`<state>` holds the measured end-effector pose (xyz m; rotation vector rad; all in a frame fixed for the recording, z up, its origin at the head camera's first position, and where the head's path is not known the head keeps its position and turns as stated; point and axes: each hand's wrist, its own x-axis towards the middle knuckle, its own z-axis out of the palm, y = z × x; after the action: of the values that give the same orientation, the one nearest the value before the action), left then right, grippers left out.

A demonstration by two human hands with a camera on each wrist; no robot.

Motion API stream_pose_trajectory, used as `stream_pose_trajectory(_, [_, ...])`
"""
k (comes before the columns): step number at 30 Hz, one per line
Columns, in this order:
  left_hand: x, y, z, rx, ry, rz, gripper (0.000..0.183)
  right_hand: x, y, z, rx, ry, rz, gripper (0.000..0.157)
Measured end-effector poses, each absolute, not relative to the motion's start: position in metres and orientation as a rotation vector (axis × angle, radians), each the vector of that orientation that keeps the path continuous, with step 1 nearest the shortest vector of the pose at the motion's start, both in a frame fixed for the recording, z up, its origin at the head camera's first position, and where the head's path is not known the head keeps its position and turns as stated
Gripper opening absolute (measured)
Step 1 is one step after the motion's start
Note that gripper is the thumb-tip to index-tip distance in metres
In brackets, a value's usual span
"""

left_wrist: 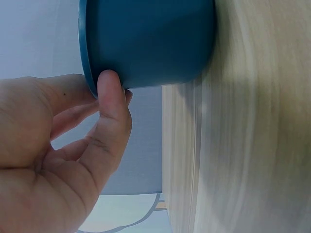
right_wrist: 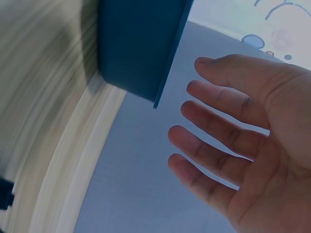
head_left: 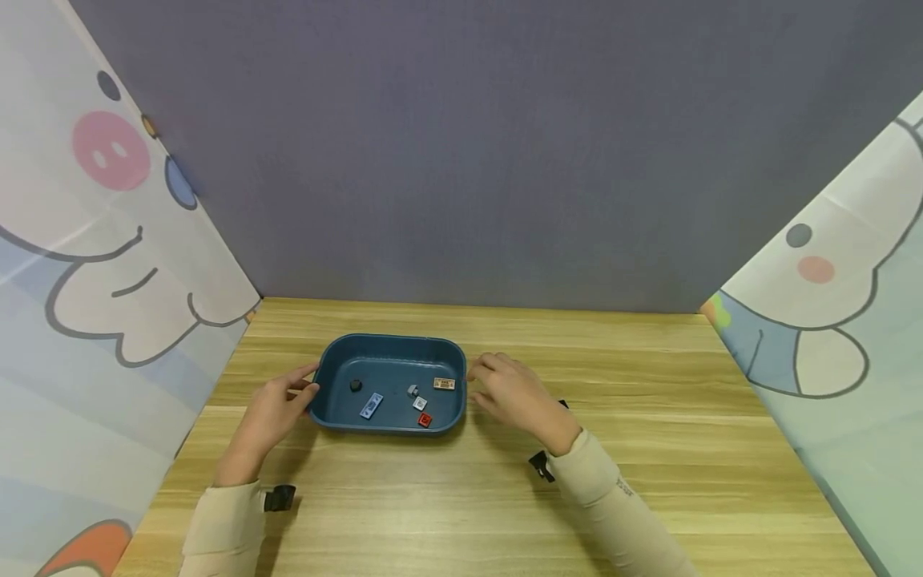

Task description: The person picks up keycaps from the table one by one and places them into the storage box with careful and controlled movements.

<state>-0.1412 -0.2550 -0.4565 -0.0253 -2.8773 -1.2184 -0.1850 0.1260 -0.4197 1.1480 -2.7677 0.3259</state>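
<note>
A dark blue tray (head_left: 389, 431) rests on the wooden table. My left hand (head_left: 280, 405) holds its left end, the thumb (left_wrist: 111, 90) pressed on the outer wall below the rim and the other fingers partly hidden behind. Beside the right end is my right hand (head_left: 512, 393), fingers spread and slightly bent, apart from the wall in the right wrist view and holding nothing. Inside the tray lie a blue tile (head_left: 371, 405), a tan printed tile (head_left: 444, 384), a red square piece (head_left: 425, 419), a white square piece (head_left: 420, 404), a small grey piece (head_left: 413, 390) and a black piece (head_left: 356, 385).
The wooden table (head_left: 634, 417) meets a grey back panel (head_left: 469, 160) behind the tray. Cartoon-printed sheets (head_left: 108, 208) stand at the left and right sides. Black strap ends (head_left: 280, 498) stick out near both wrists.
</note>
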Motion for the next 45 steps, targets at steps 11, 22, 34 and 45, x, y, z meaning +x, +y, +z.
stream_pose_trajectory(11, [-0.142,-0.255,-0.457,-0.025,-2.881,-1.219,0.045,-0.183,0.155,-0.427,1.095,-2.747,0.314,0.021])
stream_pose_trajectory(22, [-0.142,-0.255,-0.457,-0.029,-2.892,-1.192,0.045,-0.181,0.188,-0.433,1.035,-2.768,0.339,0.022])
stream_pose_trajectory(34, [-0.143,-0.255,-0.455,-0.027,-2.897,-1.198,0.045,-0.178,0.224,-0.448,0.959,-2.804,0.367,0.024])
stream_pose_trajectory(45, [-0.142,-0.255,-0.455,-0.038,-2.887,-1.209,0.045,-0.173,0.244,-0.456,0.899,-2.869,0.299,0.027])
